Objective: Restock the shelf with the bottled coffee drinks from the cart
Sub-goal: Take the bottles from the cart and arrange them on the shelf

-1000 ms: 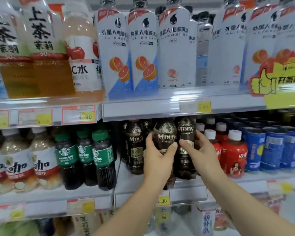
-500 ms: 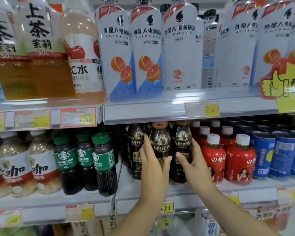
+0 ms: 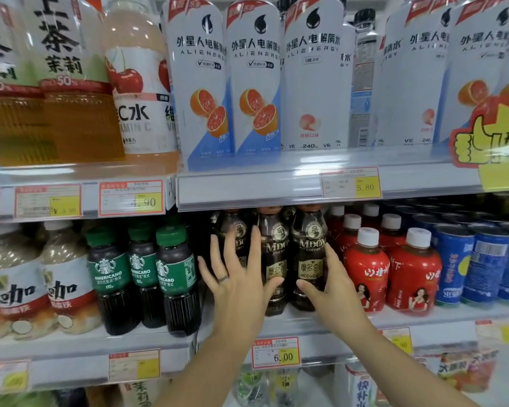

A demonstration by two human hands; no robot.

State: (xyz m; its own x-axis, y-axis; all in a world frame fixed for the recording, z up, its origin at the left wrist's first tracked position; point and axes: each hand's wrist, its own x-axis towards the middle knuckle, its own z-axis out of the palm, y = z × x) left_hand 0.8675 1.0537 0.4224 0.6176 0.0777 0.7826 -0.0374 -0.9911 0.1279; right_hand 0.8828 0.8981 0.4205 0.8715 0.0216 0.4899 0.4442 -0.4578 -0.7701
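The coffee drinks were on the middle shelf [image 3: 306, 329], in the bay between the green-capped Americano bottles [image 3: 175, 268] and the red bottles [image 3: 366, 268]. Three dark bottles showed at the front of that bay. The cart was not in view.

**Hand state**
- The left hand [image 3: 235, 283] was apart, with its fingers straight and spread. It lay in front of the left coffee bottle [image 3: 232, 227], and its thumb rested against the middle coffee bottle [image 3: 275, 245]. It gripped nothing.
- The right hand [image 3: 335, 289] was clamped on the right coffee bottle [image 3: 309, 248], with the thumb across the lower label and the fingers round the far side.

**Step in hand (judged)**: the front bottles were being seated and squared up.

**Hazards from here**
1. Topple forward. The middle and right bottles stood near the front lip, above the price tag [image 3: 276, 352]. A quick release or a hand dragged outward could tip one off the shelf.
2. Knock-on to neighbours. The right hand's fingers sat just beside the red bottles. A sideways shove could push those bottles over.
3. Fouling the rail. The coffee caps sat just under the upper shelf rail [image 3: 247, 186]. Lifting a bottle rather than sliding it could jam the cap against the rail.
4. Uneven push. The spread left hand bore on two bottles at once, so pressure could skew the row or drive the left bottle out of line.
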